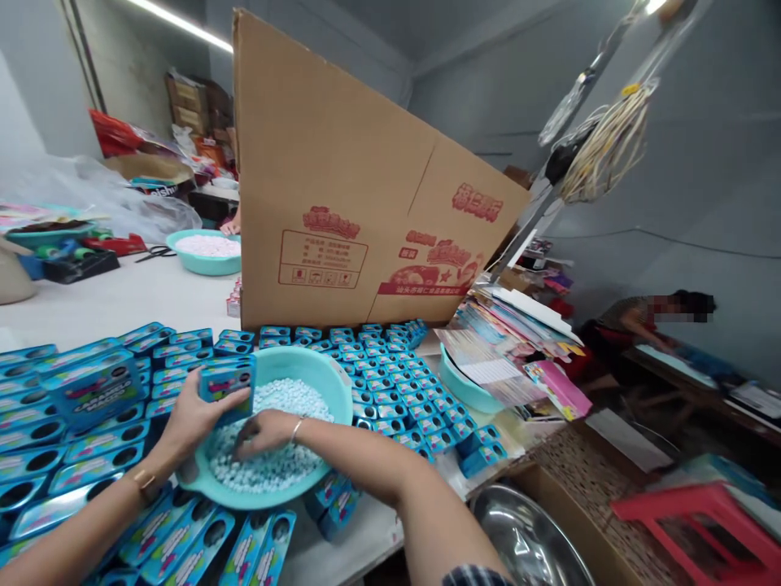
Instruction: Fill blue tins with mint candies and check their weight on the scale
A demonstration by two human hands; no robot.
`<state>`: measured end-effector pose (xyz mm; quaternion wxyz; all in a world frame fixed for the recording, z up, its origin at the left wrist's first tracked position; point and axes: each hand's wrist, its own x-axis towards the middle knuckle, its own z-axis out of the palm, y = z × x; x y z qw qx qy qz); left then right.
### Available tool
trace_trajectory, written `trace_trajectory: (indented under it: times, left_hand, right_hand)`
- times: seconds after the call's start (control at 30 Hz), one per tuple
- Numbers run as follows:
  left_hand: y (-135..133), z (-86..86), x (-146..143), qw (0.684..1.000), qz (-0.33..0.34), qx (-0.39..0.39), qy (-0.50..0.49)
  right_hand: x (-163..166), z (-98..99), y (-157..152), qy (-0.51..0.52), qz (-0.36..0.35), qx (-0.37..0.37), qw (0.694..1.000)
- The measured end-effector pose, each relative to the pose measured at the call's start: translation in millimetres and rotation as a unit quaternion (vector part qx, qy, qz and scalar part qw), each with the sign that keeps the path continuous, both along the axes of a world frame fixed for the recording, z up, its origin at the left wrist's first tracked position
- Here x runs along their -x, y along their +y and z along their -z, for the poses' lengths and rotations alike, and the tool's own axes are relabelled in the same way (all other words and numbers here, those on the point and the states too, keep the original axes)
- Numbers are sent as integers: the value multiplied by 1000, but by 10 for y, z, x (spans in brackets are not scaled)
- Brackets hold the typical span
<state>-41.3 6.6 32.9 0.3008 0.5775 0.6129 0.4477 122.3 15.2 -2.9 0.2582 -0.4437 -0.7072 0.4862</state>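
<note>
My left hand grips a small blue printed box above the left rim of a turquoise basin. Small pale-blue and white pellets fill much of this basin. Down among them is my right hand, its fingers curled and pointing downward; the fingertips are blurred, and what they pinch is hidden. Many similar blue boxes with dark round openings stand in rows behind and to the right of the basin. More blue boxes crowd the left side, one lying raised on top of the others.
A big cardboard carton stands upright behind the boxes. Stacked printed sheets lie at right, partly over another turquoise basin. Below the table edge sit a steel bowl and a red stool. A person bends over a far table.
</note>
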Motion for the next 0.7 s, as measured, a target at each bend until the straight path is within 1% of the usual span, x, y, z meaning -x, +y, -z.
trace_trajectory:
  times: [0.07, 0.1, 0.13, 0.17, 0.2, 0.23, 0.27, 0.3, 0.33, 0.4, 0.47, 0.53, 0.6, 0.7]
  left_hand:
    - [34, -12, 11, 991, 92, -21, 92]
    - [58, -15, 12, 977, 149, -36, 151]
    - [80, -19, 5, 953, 207, -49, 216]
    - [97, -25, -14, 922, 258, -56, 282]
    - [108, -30, -48, 885, 306, -55, 348]
    - [113, -34, -97, 846, 346, -45, 403]
    - [112, -33, -159, 812, 376, -30, 444]
    - [108, -27, -229, 787, 396, -15, 472]
    - [105, -13, -300, 771, 408, -1, 490]
    - [108, 34, -420, 760, 412, 19, 502]
    - [121, 92, -478, 761, 404, 35, 506]
    - [131, 142, -472, 767, 396, 43, 503]
    - [128, 183, -439, 778, 387, 40, 494]
    - [107, 249, -414, 798, 363, 32, 481]
  right_hand:
    - [-278, -78, -112, -44, -101, -4, 994]
    - [-421, -119, -161, -49, -130, -3, 990]
    - [-558, -156, -201, -40, -126, 0, 991]
    - [-681, -185, -231, -32, -89, 11, 995]
    - [-783, -202, -249, -29, -19, 27, 999]
    - [-858, -205, -256, -31, 67, 43, 996]
    - [-905, -191, -253, -37, 153, 58, 986]
    - [-923, -161, -242, -46, 230, 70, 970]
    - [-913, -118, -226, -54, 290, 81, 952]
    - [-831, 0, -192, -62, 359, 99, 926]
    - [-711, 132, -164, -62, 418, 118, 899]
    - [-603, 249, -143, -56, 461, 133, 875]
    - [-529, 335, -127, -41, 487, 146, 860]
    - [-454, 383, -108, -7, 503, 146, 852]
